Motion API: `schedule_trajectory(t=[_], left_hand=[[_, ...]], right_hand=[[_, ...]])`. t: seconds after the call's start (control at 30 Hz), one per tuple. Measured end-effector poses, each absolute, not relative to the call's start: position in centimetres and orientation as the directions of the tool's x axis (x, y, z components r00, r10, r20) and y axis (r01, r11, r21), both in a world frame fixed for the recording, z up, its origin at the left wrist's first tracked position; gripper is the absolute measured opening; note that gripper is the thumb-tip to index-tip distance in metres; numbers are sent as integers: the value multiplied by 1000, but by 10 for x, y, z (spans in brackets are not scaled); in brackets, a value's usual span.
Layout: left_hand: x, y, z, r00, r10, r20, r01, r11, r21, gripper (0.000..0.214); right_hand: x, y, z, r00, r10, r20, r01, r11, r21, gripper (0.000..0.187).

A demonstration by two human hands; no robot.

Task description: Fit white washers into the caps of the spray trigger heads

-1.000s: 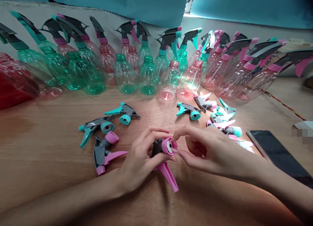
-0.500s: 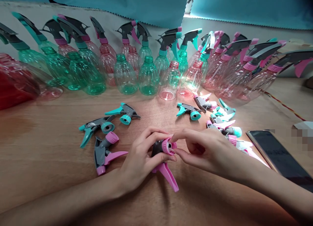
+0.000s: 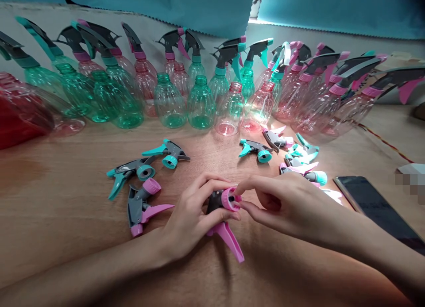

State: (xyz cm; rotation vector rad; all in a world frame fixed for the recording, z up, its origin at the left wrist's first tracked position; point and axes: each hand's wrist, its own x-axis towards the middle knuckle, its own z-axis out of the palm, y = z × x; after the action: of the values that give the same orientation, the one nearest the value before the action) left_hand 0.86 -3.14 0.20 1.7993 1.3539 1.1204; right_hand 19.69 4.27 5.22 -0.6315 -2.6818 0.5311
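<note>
My left hand [image 3: 192,216] grips a grey spray head with a pink trigger [image 3: 226,238] just above the wooden table [image 3: 59,209]. Its pink screw cap [image 3: 228,198] faces me. My right hand [image 3: 282,205] pinches the rim of that cap with thumb and forefinger. Both hands meet near the table's middle front.
Loose spray heads lie around: a pink one [image 3: 141,205] and two teal ones [image 3: 133,172] [image 3: 169,154] on the left, several more [image 3: 299,159] on the right. Rows of green and pink bottles [image 3: 199,103] stand at the back. A dark phone [image 3: 375,209] lies right.
The hands stay together on the pink spray head; the right fingers have shifted slightly on the cap. The view has barely moved.
</note>
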Motion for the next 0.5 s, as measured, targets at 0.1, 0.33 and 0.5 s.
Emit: schedule_trajectory(t=[0.1, 0.33, 0.5], left_hand=[[8, -31, 2, 117, 957, 265, 455, -289, 842, 23], [9, -32, 1, 101, 947, 305, 429, -318, 846, 22], [7, -37, 13, 110, 933, 344, 555, -345, 757, 23]], right_hand=[[196, 41, 49, -840, 491, 230, 366, 826, -429, 18], [190, 34, 40, -785, 527, 326, 281, 771, -572, 17], [193, 32, 49, -808, 496, 318, 243, 772, -587, 19]])
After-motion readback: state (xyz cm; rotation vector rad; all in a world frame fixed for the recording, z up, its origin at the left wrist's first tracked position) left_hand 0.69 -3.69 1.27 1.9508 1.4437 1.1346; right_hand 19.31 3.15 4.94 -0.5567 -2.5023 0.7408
